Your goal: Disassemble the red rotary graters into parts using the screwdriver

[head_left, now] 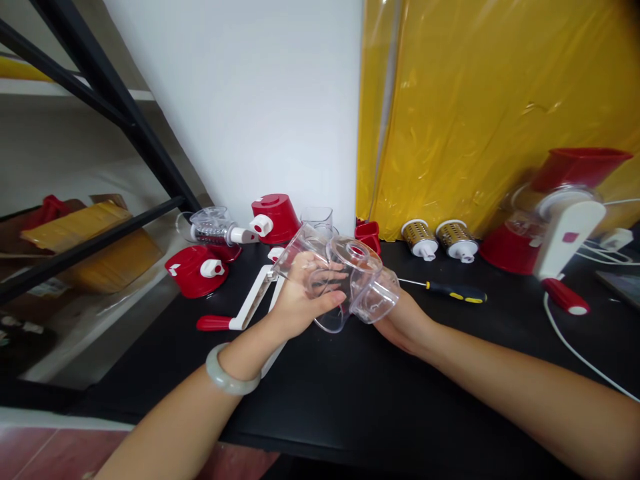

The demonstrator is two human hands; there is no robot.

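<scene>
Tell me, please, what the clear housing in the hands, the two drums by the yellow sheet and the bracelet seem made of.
Housing: glossy plastic, probably; see-through, with bright highlights.
Drums: shiny metal, it seems, by the glinting, perforated walls.
Bracelet: polished stone or glass, perhaps; pale sheen.

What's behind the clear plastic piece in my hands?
Behind the clear piece, another clear part and a red part peek out; their lower ends are covered from view.
</scene>
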